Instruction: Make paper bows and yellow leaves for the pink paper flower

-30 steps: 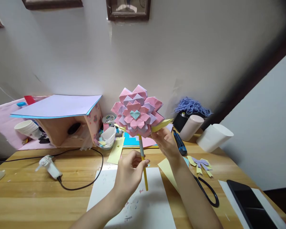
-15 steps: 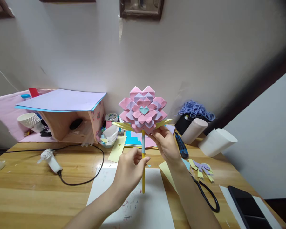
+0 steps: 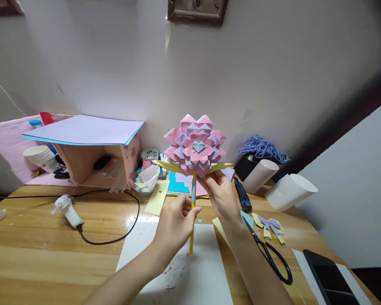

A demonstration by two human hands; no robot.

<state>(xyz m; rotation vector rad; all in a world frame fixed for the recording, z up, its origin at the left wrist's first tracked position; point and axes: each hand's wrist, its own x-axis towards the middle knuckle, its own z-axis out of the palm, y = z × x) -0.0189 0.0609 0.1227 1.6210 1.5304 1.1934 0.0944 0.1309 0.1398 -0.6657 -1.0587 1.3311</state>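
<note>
A folded paper flower (image 3: 195,146) with pink and lilac petals and a light blue heart at its centre is held up in front of me. Its stem (image 3: 191,243) is yellow with a blue-grey upper part, and yellow paper leaves (image 3: 169,165) spread to both sides under the bloom. My left hand (image 3: 176,220) grips the stem about midway, thumb in front. Just beneath the petals, my right hand (image 3: 220,192) pinches the flower's underside near the right leaf; its fingertips are partly hidden. Below lies a white marked sheet (image 3: 139,254) on the wooden table.
Scissors (image 3: 268,254) and paper strips (image 3: 269,226) lie right of my right arm, with a utility knife (image 3: 242,195) behind. A phone (image 3: 327,275) is at the front right. Paper rolls (image 3: 290,191), an open box (image 3: 98,161) and a corded plug (image 3: 68,212) stand around.
The flower has tilted slightly, its bloom shifting a little right and its face turning a bit. Both hands keep their hold. The view has shifted slightly.
</note>
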